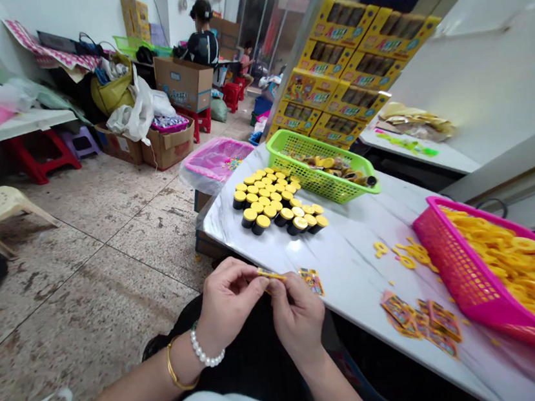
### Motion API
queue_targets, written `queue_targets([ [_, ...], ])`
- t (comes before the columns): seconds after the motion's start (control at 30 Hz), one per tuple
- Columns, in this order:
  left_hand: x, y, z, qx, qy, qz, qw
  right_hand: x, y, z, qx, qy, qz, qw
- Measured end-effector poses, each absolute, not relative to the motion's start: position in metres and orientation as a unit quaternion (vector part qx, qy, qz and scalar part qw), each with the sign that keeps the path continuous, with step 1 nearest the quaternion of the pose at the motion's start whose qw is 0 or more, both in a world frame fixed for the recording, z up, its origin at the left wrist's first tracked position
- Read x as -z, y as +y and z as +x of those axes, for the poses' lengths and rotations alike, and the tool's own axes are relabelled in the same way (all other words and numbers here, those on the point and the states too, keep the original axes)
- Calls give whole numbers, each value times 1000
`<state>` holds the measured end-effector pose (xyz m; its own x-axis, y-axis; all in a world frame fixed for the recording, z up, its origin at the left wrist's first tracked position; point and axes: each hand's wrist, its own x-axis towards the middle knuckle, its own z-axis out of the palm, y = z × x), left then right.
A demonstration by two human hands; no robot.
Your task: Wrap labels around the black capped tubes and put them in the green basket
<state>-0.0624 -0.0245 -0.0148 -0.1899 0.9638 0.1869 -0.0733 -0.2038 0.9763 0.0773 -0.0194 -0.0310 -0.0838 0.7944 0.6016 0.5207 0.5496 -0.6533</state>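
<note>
My left hand (233, 296), with a pearl bracelet and a gold bangle at its wrist, pinches one end of a small yellow printed card (271, 274). The other end is pinched by my right hand (298, 310). The card is seen nearly edge-on over my lap, so its face is hidden. Just beyond my right hand, a similar printed card (311, 281) lies flat at the table edge. More printed cards (421, 321) lie in a loose pile to the right. Black tubs with yellow lids (267, 194) stand grouped on the white table (342, 256).
A green basket (323, 174) of tubs and parts stands behind the tubs. At right, a pink basket (472, 279) holds yellow plastic rings, with several loose rings (408, 253) beside it. Yellow boxes (330, 75) are stacked at the back. A person (203, 42) sits farther off.
</note>
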Motion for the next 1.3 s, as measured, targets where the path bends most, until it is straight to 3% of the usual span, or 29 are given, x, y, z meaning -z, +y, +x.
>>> queue_targets([
  [0.13,16,-21,-70,-620,486,455,416,24,-12,76,-135,-758,-437,465],
  [0.23,13,-18,-78,-589,511,406,476,11,5,78,-124,-778,-434,437],
  [0.33,12,-14,-82,-573,507,342,546,4,35,76,-30,-751,-506,424],
  [0.43,15,-9,-81,-575,481,288,596,7,68,68,66,-714,-601,353],
  [0.6,29,5,-86,-553,459,218,660,20,92,56,59,-697,-644,310],
  [0.7,30,11,-94,-555,438,181,683,19,76,63,-26,-660,-631,405],
  [0.8,22,16,-97,-553,407,165,708,8,48,78,-262,-569,-554,549],
  [0.87,16,18,-92,-553,392,141,722,-2,32,88,-404,-522,-496,564],
  [0.93,11,20,-85,-546,380,129,736,-8,21,96,-473,-495,-466,560],
  [1.3,10,25,-64,-516,351,154,766,4,17,106,-458,-505,-466,564],
])
